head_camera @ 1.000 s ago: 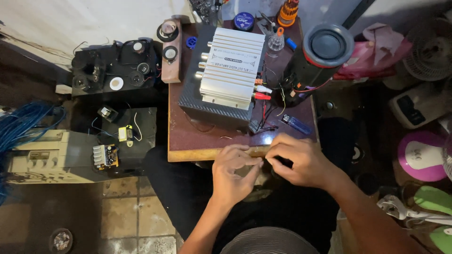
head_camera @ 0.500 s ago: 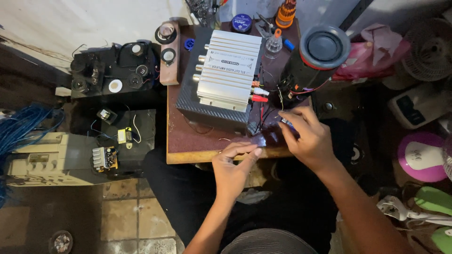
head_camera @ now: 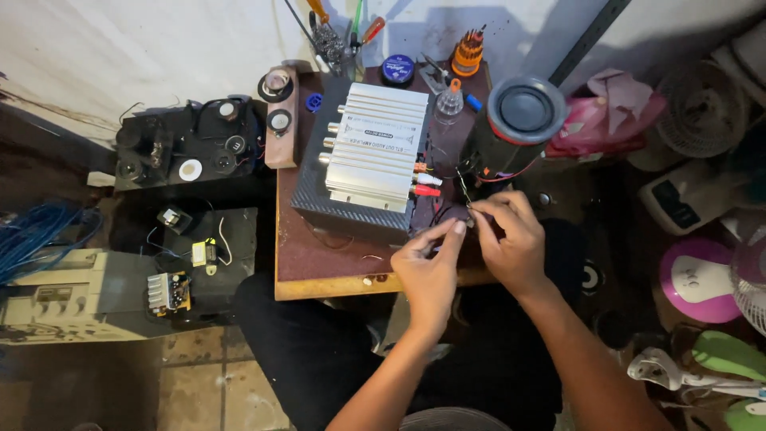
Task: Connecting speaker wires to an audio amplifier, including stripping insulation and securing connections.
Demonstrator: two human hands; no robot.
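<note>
We hold both forearms reaching forward, our left hand [head_camera: 429, 270] and right hand [head_camera: 511, 239] close together, fingers curled, fingertips pinched and nearly meeting between them.

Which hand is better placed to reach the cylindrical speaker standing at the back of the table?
Right, probably. The right hand pinches a thin wire just below the cylindrical speaker, while the left hand sits nearer the table's front edge, farther away.
</note>
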